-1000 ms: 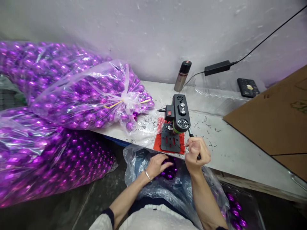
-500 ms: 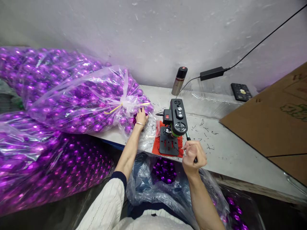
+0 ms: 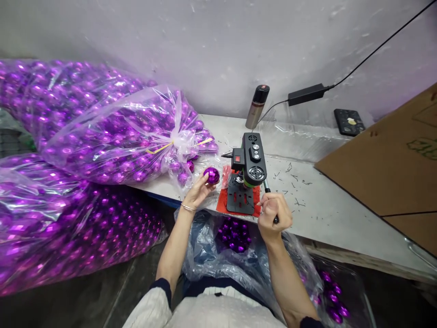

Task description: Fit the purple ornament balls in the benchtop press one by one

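Passage over tabletop (image 3: 321, 205), between machine (image 3: 250, 148) and cardboard (image 3: 385, 168) — bulging bag (image 3: 116, 136) blocking left side

Some random bits sat around the white table (image 3: 341, 218)
A black-capped bottle (image 3: 257, 108) stood near the wall (image 3: 218, 59), some dark phone-looking thing (image 3: 349, 122) with a pale patch lay further right, and brown cardboard (image 3: 385, 168) with green markings filled the right edge.

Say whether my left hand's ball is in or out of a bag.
Out: the left hand holds the purple ball uncovered, beside the tied bag.
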`<state>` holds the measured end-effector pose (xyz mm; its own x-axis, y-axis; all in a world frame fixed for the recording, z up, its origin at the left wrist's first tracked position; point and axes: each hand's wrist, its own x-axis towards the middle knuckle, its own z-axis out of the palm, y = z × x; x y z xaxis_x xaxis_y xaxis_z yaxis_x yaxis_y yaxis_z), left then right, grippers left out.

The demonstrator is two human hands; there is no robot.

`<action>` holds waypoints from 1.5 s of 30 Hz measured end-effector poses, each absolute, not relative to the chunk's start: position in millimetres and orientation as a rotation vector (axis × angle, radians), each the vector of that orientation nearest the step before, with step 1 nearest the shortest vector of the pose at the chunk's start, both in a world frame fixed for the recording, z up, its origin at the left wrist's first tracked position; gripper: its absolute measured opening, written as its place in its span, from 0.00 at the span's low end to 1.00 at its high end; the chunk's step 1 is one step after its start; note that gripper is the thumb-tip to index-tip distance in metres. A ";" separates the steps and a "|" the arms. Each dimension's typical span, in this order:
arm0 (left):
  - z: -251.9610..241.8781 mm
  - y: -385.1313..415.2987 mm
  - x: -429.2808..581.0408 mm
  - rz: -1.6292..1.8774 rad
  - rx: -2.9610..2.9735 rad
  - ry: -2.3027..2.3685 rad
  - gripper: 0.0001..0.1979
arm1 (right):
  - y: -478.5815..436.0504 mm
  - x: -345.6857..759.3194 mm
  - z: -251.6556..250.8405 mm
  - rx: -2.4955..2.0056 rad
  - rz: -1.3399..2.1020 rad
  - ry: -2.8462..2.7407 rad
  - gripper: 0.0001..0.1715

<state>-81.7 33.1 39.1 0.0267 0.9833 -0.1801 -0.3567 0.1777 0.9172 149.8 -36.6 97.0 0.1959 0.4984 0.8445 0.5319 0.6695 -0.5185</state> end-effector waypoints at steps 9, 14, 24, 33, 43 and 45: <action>43.2 4.1 -45.4 1.196 0.377 0.852 0.10 | -34.8 148.2 104.6 -0.913 -0.079 -1.446 0.19; 42.7 -7.1 -37.3 1.194 0.245 0.911 0.13 | -34.7 147.8 105.5 -0.907 -0.085 -1.449 0.20; 30.2 -9.3 -37.0 1.183 0.363 0.967 0.18 | -35.8 149.1 106.6 -0.910 -0.081 -1.462 0.19; 16.6 0.9 -18.8 1.132 0.677 1.213 0.31 | -26.8 152.1 130.6 -0.963 -0.028 -1.452 0.20; 10.3 4.1 -5.6 1.016 1.437 1.407 0.28 | -31.3 154.1 133.4 -0.969 -0.015 -1.492 0.19; 10.4 5.5 -5.2 1.002 1.555 1.412 0.29 | -31.5 154.1 132.7 -0.961 -0.011 -1.491 0.18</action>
<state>-5.2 5.5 10.4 0.0667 0.9968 0.0438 0.3701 -0.0655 0.9267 154.1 -31.5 132.7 0.1507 0.5412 0.8273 0.5535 0.6472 -0.5242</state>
